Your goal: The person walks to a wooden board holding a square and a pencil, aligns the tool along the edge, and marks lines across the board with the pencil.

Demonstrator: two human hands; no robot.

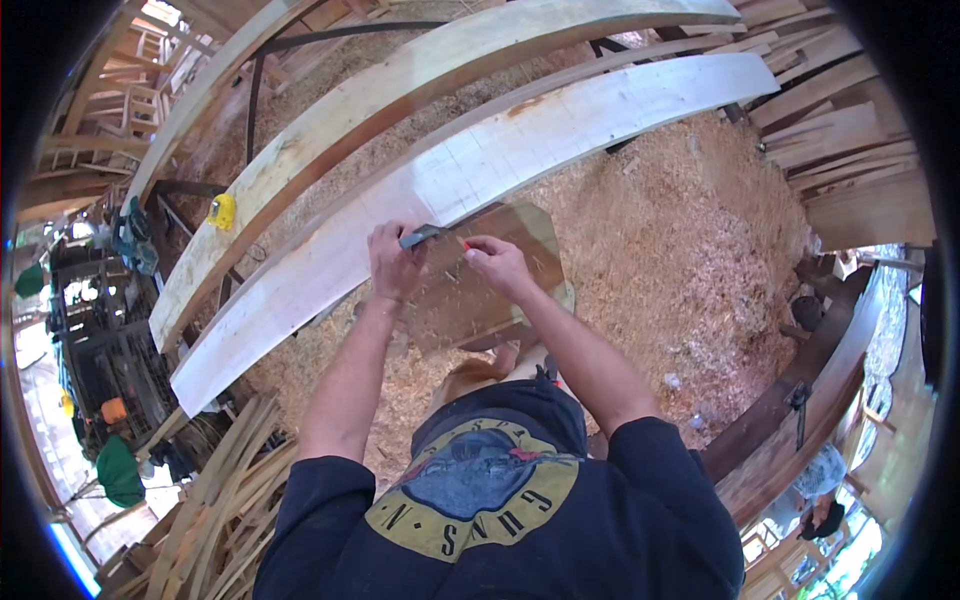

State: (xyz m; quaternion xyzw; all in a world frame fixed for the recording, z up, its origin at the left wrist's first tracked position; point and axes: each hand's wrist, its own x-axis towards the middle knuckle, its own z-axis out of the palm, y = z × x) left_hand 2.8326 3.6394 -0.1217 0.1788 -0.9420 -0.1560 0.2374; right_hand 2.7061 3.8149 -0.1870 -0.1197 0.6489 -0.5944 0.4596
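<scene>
Near the middle, my left hand (395, 262) is closed around a dark, flat blade-like tool (421, 236) that points to the right, beside the near edge of a long pale board (480, 165). Pencil-like lines cross the board's face. Just right of the blade, my right hand (497, 265) pinches a small pencil-like stick with a red part (466, 245), its tip towards the blade. The two hands are apart. Under them lies a brown flat panel (450, 300) sprinkled with shavings.
A thick curved beam (340, 125) runs behind the board, with a yellow tape measure (222, 211) on it. Wood shavings (680, 240) cover the floor. Planks (840, 140) are stacked at the upper right, thin strips (215, 500) at the lower left. Another person (822, 480) shows at the lower right.
</scene>
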